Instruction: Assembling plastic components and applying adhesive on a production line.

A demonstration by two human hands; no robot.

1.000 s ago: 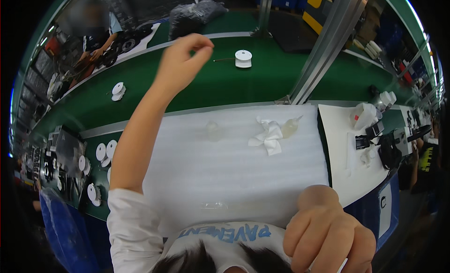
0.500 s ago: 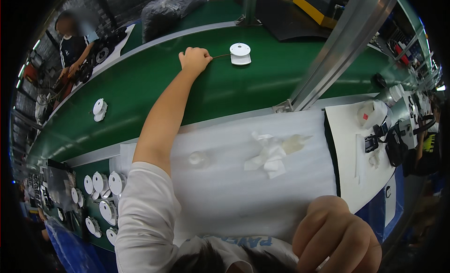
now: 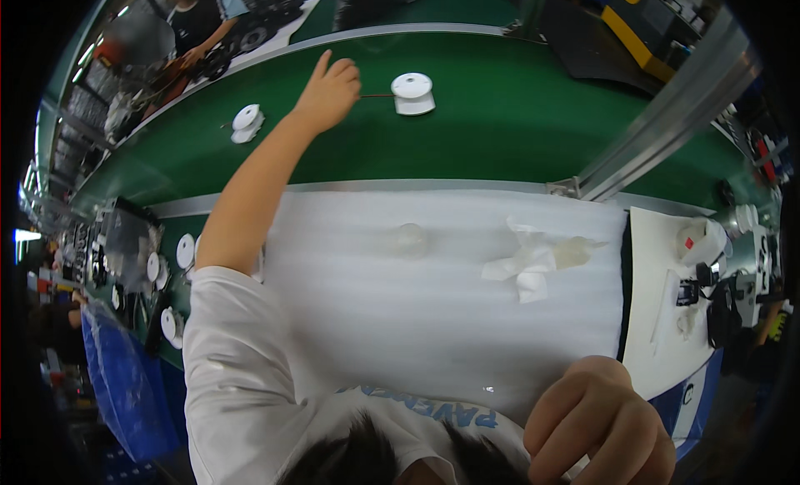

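My left hand (image 3: pixel 329 92) is stretched out over the green conveyor belt (image 3: pixel 333 160), one finger extended and the others loosely bent. Beside its fingers stands a white spool-shaped part (image 3: pixel 413 95). A thin reddish-brown wire (image 3: pixel 377 96) runs from that part to the edge of the hand; no grip on it shows. Further left on the belt is a second white spool-shaped part (image 3: pixel 247 123), tilted. Close to the camera at lower right, my right hand (image 3: pixel 602 422) is closed with its fingers curled; what it holds, if anything, is hidden.
Crumpled white tissue (image 3: pixel 533 260) and a round translucent piece (image 3: pixel 410 239) lie on the white sheet (image 3: pixel 392 318). A metal post (image 3: pixel 667 118) rises at right. More white parts (image 3: pixel 172 327) sit at left. A person (image 3: pixel 200 27) works beyond the belt.
One finger of my left hand has lifted and straightened; the hand stays beside the wired part. The whole view has shifted, with the worktop now further right. My right hand is nearly unchanged.
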